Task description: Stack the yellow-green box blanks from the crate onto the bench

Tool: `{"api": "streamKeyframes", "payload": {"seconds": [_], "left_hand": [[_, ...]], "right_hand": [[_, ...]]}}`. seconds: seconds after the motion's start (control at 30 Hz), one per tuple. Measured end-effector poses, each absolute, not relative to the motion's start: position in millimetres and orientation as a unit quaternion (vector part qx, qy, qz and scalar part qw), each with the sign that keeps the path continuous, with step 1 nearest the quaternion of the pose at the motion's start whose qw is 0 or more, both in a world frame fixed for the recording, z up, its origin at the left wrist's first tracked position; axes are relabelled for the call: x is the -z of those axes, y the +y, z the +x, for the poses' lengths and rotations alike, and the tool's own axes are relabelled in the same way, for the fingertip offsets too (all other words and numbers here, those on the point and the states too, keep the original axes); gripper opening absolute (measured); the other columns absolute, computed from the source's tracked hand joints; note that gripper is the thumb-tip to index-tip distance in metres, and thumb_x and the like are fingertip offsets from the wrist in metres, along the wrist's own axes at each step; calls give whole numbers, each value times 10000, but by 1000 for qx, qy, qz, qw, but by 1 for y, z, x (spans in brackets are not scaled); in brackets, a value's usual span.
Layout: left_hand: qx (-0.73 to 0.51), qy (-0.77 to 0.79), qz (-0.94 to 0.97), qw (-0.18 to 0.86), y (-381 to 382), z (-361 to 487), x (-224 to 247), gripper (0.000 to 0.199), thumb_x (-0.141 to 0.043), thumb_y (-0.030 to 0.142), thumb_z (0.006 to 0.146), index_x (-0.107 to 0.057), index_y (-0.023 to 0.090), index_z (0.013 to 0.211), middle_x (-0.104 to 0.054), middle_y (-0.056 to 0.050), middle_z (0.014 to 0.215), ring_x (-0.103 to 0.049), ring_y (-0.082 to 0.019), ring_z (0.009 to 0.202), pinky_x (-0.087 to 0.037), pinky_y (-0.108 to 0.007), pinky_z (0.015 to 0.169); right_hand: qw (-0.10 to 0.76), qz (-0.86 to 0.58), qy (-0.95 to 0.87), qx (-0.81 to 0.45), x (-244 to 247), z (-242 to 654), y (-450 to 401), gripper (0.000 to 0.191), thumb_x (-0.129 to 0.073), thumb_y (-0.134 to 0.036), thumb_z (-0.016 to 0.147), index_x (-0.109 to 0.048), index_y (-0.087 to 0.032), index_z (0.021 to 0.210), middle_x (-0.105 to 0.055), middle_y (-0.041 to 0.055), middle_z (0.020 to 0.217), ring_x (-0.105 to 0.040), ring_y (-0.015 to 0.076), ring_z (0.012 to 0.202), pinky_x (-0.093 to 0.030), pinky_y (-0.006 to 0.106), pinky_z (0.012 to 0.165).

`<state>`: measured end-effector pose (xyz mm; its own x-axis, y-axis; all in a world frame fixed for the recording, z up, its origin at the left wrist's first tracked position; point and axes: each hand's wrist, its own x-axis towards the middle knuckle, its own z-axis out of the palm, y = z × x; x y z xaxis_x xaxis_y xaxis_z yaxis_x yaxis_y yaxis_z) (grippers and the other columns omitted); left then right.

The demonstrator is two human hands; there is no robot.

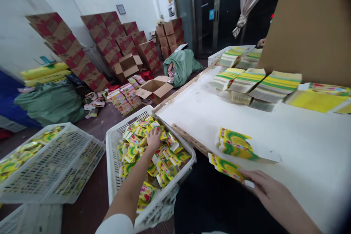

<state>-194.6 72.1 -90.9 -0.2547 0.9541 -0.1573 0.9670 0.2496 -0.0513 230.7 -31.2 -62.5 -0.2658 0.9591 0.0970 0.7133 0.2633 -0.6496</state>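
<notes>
My left hand (154, 139) reaches into a white plastic basket (110, 161), its fingers spread over a heap of small yellow-and-green packets (164, 170). Whether its fingertips grip any packet is not clear. At the table edge, my right hand (264, 186) pinches a yellow-and-green carton (226, 167) by one end. The carton is long and flat-looking, with a white flap near my fingers. Just beyond it, a small stack of similar flattened cartons (237, 142) lies on the white table (192, 106).
Bundles of flattened cartons (276, 82) line the table's far side, beside a tall cardboard sheet (309, 33). Another crate (63, 164) with yellow packets stands at left. Open boxes (156, 89), green sacks (182, 65) and stacked brown-and-red boxes (106, 40) fill the floor behind. A person's hand (261, 42) shows beyond the table.
</notes>
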Motion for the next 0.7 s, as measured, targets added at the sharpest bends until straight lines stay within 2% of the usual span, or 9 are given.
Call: {"api": "streamKeyframes", "payload": {"seconds": [0.1,0.2,0.37,0.43,0.57,0.7], "left_hand": [[80,809,582,30,69,-228,78,677,-545,296,711,-273,226,1327,-107,-125,1456,-65,-333,1318,-99,-528,1005],[84,816,570,43,68,-247,75,754,-555,335,699,-203,186,1349,-144,-168,1440,-136,-348,1303,-159,-525,988],[86,770,618,136,48,-242,88,622,-422,424,790,-260,162,1331,-448,-116,1301,-443,-219,1163,-330,-317,935],[87,749,637,160,29,-232,95,601,-448,407,780,-296,186,1319,-458,-87,1298,-447,-204,1160,-342,-294,927],[86,729,658,169,-6,-216,92,629,-570,301,698,-363,223,1287,-353,-87,1375,-296,-260,1264,-221,-402,1014],[72,716,670,180,-12,-199,55,650,-662,339,615,-458,204,1217,-402,-153,1327,-285,-364,1248,-170,-543,991]], "right_hand": [[255,-551,-758,-238,68,230,-30,317,-448,-256,723,-653,-280,965,-670,39,990,-641,232,863,-538,351,726],[249,-554,-759,-233,73,229,-29,328,-466,-253,712,-645,-264,986,-665,49,1004,-639,239,867,-536,359,736],[244,-554,-768,-210,77,227,-29,342,-478,-209,697,-628,-253,1002,-662,53,966,-637,234,839,-538,350,709],[239,-557,-770,-199,75,227,-29,360,-457,-175,694,-621,-243,1006,-657,53,943,-638,227,813,-539,340,681],[228,-552,-775,-207,70,226,-28,376,-468,-207,713,-586,-228,1070,-643,55,990,-629,219,848,-535,323,698],[236,-540,-786,-187,69,225,-27,347,-425,-166,712,-624,-236,988,-657,47,954,-637,211,830,-537,314,677]]}}
